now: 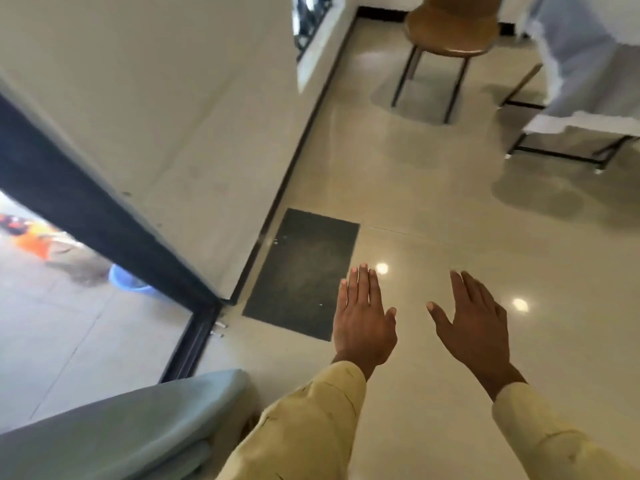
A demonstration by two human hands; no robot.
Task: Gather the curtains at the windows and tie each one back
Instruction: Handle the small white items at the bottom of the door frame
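My left hand (363, 317) and my right hand (474, 323) are both stretched out in front of me over the glossy tiled floor, fingers straight, palms down, holding nothing. Pale yellow sleeves cover both forearms. A window (310, 22) with a dark grille shows at the top, set in the white wall; no curtain can be made out on it. A pale fabric (588, 46) hangs at the top right; I cannot tell whether it is a curtain or a cloth.
A dark mat (304, 271) lies on the floor by the wall. A brown chair (450, 36) stands at the back. A black-legged table (571, 133) is at the right. A grey-blue cushion (121, 427) sits at lower left beside an open doorway (69, 323).
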